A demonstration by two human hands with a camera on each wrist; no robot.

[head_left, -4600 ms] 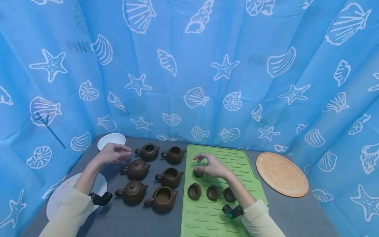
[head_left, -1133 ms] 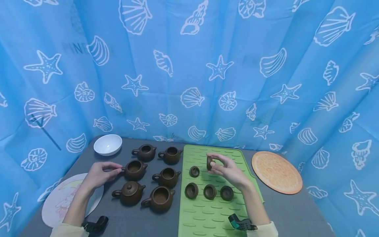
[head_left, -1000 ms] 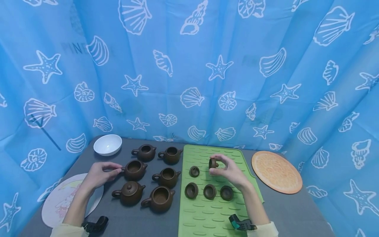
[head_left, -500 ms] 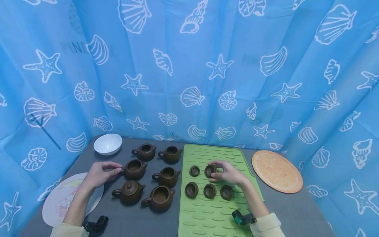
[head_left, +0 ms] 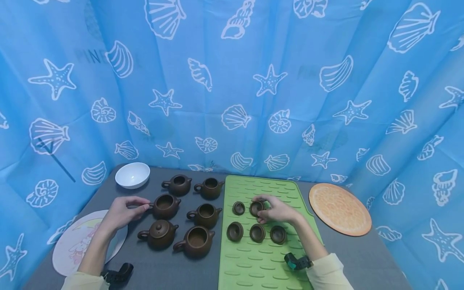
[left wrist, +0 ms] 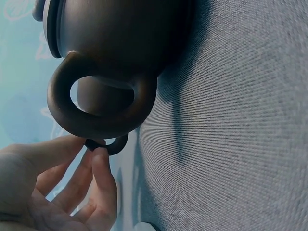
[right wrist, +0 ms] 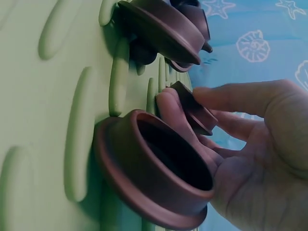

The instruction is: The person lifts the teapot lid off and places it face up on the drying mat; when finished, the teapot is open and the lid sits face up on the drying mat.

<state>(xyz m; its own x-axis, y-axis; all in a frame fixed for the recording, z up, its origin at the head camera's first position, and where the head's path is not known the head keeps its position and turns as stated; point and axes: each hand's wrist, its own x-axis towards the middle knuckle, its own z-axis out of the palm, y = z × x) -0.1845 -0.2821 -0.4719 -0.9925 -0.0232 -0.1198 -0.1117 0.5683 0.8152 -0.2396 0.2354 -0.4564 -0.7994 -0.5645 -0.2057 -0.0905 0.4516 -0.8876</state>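
Note:
Thumb and fingertips of my left hand [head_left: 123, 213] pinch the loop handle of a lidless brown teapot [head_left: 165, 206]. In the left wrist view that handle [left wrist: 117, 144] shows behind the larger handle of the lidded teapot [left wrist: 115, 33]. My right hand [head_left: 278, 211] pinches a brown teapot lid [head_left: 256, 208] by its edge, hollow side up, at the surface of the green mat [head_left: 246, 257]. Several other lids lie upturned nearby, among them a small lid [head_left: 239, 208] just left and a lid [right wrist: 159, 168] close in front in the right wrist view.
Several open teapots stand around the held one, such as one teapot [head_left: 197, 241] by the mat's edge. A white bowl [head_left: 132, 175] is at the back left, a patterned round plate [head_left: 69, 249] at the front left. An orange round mat [head_left: 340, 209] lies right.
The lid has come off the left hand's teapot since the oldest frame. My right hand has turned it hollow side up and lowered it onto the mat. Lately the left hand has stayed still.

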